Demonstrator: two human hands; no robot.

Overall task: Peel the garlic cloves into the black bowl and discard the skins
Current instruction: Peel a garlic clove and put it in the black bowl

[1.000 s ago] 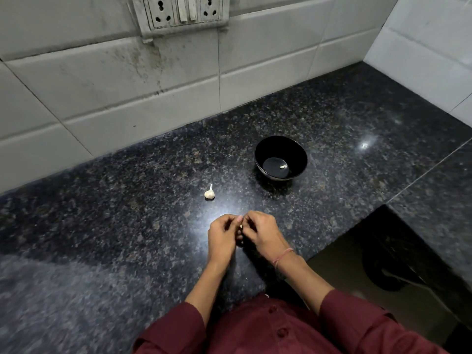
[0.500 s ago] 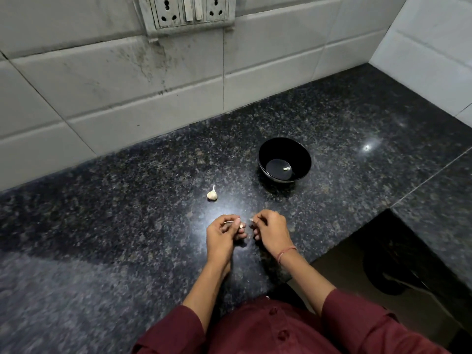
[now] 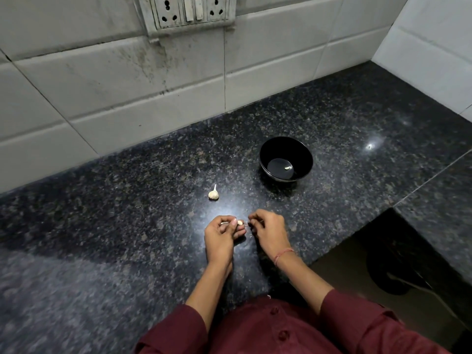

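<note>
A single wide-angle view, worn on the head. It looks forward and steeply down over the counter (image 3: 102,226) toward the tiled wall (image 3: 127,98), whose socket plate (image 3: 189,11) is cut by the top edge. The left hand (image 3: 219,238) and right hand (image 3: 270,231) are close, at lower centre. The shirt (image 3: 255,333) fills the bottom edge.

A second ago the two hands were touching, closed together around the garlic clove (image 3: 239,222). Now they are apart: the right hand (image 3: 268,229) has drawn off toward 3 o'clock, and the clove shows, pinched in the left hand (image 3: 221,235).
</note>
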